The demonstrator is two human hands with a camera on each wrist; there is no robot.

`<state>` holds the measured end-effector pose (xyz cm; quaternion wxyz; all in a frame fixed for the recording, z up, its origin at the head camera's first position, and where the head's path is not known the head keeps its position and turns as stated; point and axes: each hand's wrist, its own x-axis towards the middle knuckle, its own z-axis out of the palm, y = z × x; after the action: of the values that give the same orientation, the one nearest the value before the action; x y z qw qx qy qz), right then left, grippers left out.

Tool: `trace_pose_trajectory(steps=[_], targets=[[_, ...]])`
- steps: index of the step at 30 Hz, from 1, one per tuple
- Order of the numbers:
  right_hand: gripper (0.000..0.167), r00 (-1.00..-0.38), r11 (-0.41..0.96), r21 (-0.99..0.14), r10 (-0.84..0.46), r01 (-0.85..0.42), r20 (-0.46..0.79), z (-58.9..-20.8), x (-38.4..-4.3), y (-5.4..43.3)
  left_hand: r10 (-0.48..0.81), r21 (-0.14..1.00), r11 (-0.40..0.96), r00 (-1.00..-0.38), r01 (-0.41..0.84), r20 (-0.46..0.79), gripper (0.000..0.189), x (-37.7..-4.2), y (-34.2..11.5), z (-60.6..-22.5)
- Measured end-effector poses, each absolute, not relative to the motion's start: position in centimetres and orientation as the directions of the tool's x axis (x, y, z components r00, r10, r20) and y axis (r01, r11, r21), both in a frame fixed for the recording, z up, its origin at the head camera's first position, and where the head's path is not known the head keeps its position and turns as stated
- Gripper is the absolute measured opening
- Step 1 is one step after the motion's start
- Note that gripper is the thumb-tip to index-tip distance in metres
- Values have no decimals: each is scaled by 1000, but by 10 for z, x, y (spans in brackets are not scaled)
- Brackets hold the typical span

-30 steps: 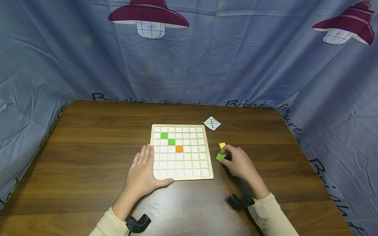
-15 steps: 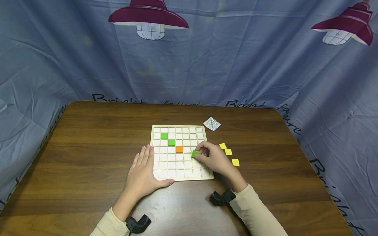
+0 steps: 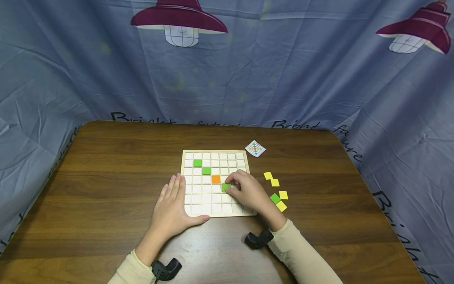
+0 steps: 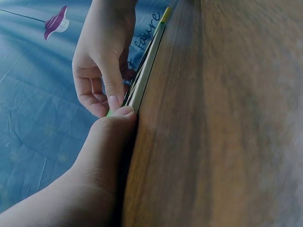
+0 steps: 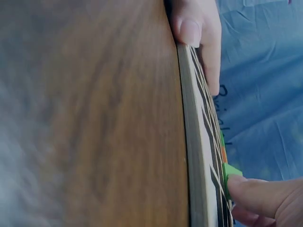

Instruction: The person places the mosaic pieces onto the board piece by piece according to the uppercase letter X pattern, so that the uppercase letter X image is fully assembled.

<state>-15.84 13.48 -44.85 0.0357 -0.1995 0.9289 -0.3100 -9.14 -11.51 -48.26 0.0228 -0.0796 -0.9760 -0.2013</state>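
Observation:
A square wooden grid board point(image 3: 220, 216) lies on the table. Two green tiles and an orange tile point(image 3: 215, 179) sit in its cells along a diagonal. My right hand point(image 3: 246, 191) pinches another green tile point(image 3: 226, 187) between thumb and fingers, just below and right of the orange tile; in the right wrist view this green tile point(image 5: 232, 170) is slightly tilted at the board's surface. With straight fingers and thumb spread, my left hand point(image 3: 172, 205) rests along the board's left edge and lower left corner. The left wrist view shows its thumb against the board's side.
Right of the board lie several loose yellow tiles point(image 3: 274, 182) and one green tile point(image 3: 274, 198). A small card with a coloured grid pattern point(image 3: 255, 148) lies beyond the board's upper right corner. The wooden table point(image 3: 117, 169) ends at a blue curtain point(image 3: 230, 79).
My right hand has carried the green tile leftward from the loose tiles to the board, down beside the orange tile. The loose tiles have come into view. My left hand has stayed put.

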Motion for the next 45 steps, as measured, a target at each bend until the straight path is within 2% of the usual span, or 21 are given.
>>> trace_pose_trajectory(steps=[9,17,25,35,40,45], targets=[[8,-900,745,-528,-425,-407,95,-449,-154,135,140,395,905,-988,156,71,141,-91,-114,-480],[18,-875,774,-422,-469,-473,120,-445,-145,144,142,394,905,-987,161,77,141,-90,-114,-480],[27,-915,846,-353,-393,-400,97,-430,-133,187,142,392,906,-987,160,75,142,-90,-114,-480],[43,-952,926,-236,-305,-293,-14,-419,-119,245,143,388,907,-986,163,81,142,-90,-114,-480],[37,-956,929,-239,-295,-283,-15,-422,-116,254,143,385,908,-986,165,84,141,-90,-114,-481],[26,-953,906,-311,-303,-288,0,-431,-117,255,144,388,906,-984,172,101,141,-89,-113,-480]])
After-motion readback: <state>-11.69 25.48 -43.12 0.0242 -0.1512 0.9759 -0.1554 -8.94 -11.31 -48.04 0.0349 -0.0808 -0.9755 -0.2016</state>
